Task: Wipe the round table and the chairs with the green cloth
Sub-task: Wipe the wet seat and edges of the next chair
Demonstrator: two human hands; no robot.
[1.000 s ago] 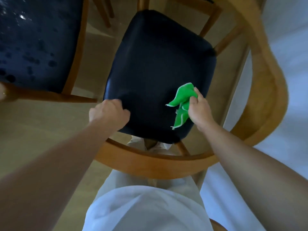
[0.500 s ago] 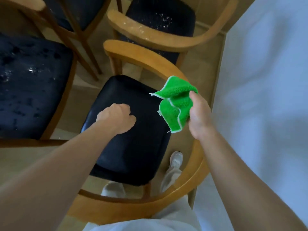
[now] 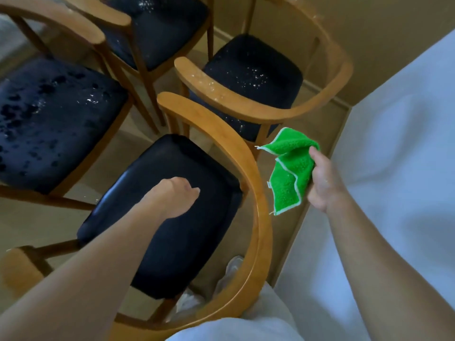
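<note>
While you look down through the head camera, take the nearest chair (image 3: 187, 212) as your reference: its dark seat sits inside a curved wooden back rail that sweeps round the right and near sides. Beige floor (image 3: 283, 232) shows beneath and beside it. Right of the chair, a pale blue-white surface (image 3: 394, 168) fills that side of the view; what it is cannot be told. Beyond the chair stands a second chair (image 3: 253, 77), its seat and rail flecked with bright specks. Left of your reference is a third chair (image 3: 51, 121) with a mottled, glistening seat, and a fourth chair (image 3: 157, 28) stands further back.

The round table cannot be made out. The third and fourth chairs are cut by the frame edges. A light shoe (image 3: 234, 267) shows through the gap between seat and rail, partly hidden. The specks on the seats are too small to identify.

Your left hand (image 3: 174, 195) is over the reference seat, fingers curled into a loose fist, gripping nothing; contact with the seat cannot be told. Your right hand (image 3: 325, 183) is raised just outside the right rail, pinching the green cloth (image 3: 288, 171), which hangs folded and clear of the chair.
</note>
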